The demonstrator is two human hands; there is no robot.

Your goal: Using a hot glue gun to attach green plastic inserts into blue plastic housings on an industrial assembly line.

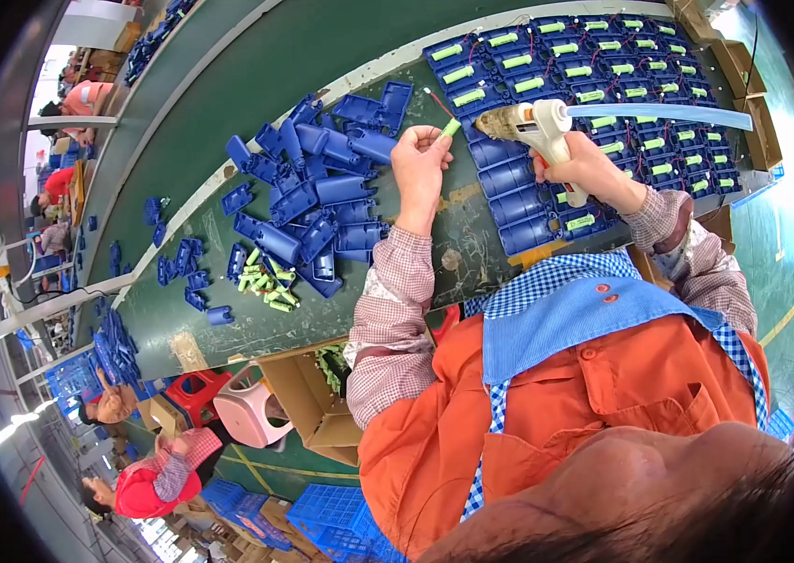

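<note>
Between thumb and fingers, my left hand (420,167) pinches a light green battery cell (451,127) with a thin red wire at its upper end. My right hand (589,169) is wrapped round the handle of a white hot glue gun (547,127). A long bluish glue stick (659,114) sticks out of its back, and its dirty nozzle points left, close to the battery. Below the nozzle lies a column of blue plastic shells (514,192) without batteries. Right of them, rows of blue shells each hold a green battery (636,92).
Loose blue shells (312,188) are heaped on the green table (228,338) to the left, with a small pile of green batteries (265,281) in front. A cardboard box (312,403) and a pink stool (251,408) stand below the table edge. Other people (148,483) work further left.
</note>
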